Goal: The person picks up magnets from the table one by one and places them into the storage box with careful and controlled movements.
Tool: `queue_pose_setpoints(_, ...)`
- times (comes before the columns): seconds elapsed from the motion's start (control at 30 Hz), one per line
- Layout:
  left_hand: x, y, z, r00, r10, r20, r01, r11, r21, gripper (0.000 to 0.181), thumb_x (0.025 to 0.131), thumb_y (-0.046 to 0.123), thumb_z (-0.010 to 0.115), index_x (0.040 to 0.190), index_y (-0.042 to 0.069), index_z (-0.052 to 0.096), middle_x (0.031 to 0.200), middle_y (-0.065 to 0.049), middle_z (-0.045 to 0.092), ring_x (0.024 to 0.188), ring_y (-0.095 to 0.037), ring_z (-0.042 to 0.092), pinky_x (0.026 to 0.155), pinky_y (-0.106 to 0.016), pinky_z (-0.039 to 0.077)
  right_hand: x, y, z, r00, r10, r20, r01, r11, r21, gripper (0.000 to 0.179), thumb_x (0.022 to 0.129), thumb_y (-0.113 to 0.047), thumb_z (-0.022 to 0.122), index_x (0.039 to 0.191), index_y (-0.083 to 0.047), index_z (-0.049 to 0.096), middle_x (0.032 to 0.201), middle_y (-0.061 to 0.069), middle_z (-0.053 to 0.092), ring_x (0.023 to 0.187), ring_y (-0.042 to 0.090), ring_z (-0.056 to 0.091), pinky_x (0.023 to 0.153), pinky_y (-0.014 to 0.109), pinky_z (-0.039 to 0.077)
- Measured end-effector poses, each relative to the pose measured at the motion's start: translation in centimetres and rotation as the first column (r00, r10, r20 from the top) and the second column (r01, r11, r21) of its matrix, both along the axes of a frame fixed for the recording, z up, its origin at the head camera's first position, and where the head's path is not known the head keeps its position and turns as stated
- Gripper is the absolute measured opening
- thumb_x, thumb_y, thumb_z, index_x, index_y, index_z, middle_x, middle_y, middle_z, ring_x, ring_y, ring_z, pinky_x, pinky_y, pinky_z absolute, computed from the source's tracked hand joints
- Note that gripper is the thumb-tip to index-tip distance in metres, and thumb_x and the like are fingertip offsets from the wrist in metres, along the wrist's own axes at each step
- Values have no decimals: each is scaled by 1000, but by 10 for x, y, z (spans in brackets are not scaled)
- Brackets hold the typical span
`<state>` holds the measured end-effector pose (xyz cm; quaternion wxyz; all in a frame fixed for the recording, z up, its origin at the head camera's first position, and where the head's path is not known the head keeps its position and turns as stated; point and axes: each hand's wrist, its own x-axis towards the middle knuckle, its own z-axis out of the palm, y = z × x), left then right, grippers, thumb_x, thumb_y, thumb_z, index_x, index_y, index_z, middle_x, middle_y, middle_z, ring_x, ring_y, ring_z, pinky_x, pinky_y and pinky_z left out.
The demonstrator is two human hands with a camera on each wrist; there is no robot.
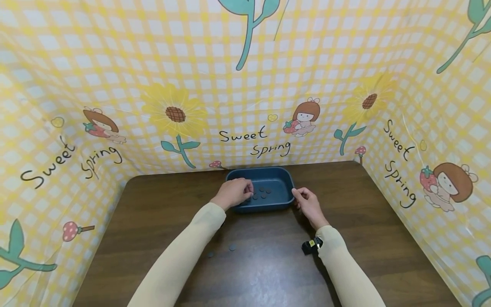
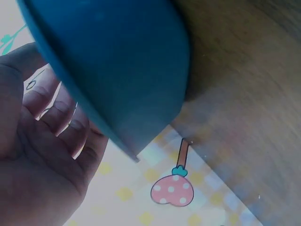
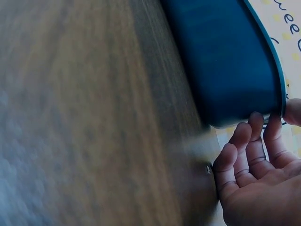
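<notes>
A dark blue rectangular tray point(image 1: 264, 207) stands near the table's back edge, with several small dark round coin-like discs point(image 1: 264, 195) on its floor. Over the tray's left part is my left hand point(image 1: 235, 192), its fingers bent downward. In the left wrist view the tray wall point(image 2: 131, 80) hides the left fingertips, so whether they hold a disc cannot be seen. My right hand point(image 1: 308, 204) pinches the rim at the tray's right end between thumb and fingers, as the right hand point(image 3: 263, 165) also shows in the right wrist view.
Two more discs lie on the brown wooden table point(image 1: 161, 264) in front of the tray: one disc point(image 1: 232, 247) and another disc point(image 1: 210, 254) to its left. Yellow checked cloth point(image 1: 245, 98) hangs behind and along both sides. A black device point(image 1: 311, 246) is strapped to the right wrist.
</notes>
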<state>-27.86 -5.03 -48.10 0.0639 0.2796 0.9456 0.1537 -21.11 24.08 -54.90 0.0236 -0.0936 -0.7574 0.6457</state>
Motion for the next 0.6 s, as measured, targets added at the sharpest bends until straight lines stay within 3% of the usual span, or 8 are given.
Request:
queue_pose_setpoints(0.4,22,-29,16,999,32,-27,-30,997,73,9,102,32,77,101,26,71,99,9,67,89,-11,62,81,-37,54,0,1,-1,1000,-1,-5,1,1000,-5,47,106,-44,69,109,3,66,84,8,62,75,21,57,67,28,47)
queue_pose_setpoints(0.6,36,-45,17,999,32,-34,-27,993,118,7,102,29,78,104,25,72,98,8,68,88,-14,64,82,-39,55,0,1,-3,1000,0,-8,0,1000,6,45,106,-45,69,107,0,66,86,11,63,76,23,57,66,29,47)
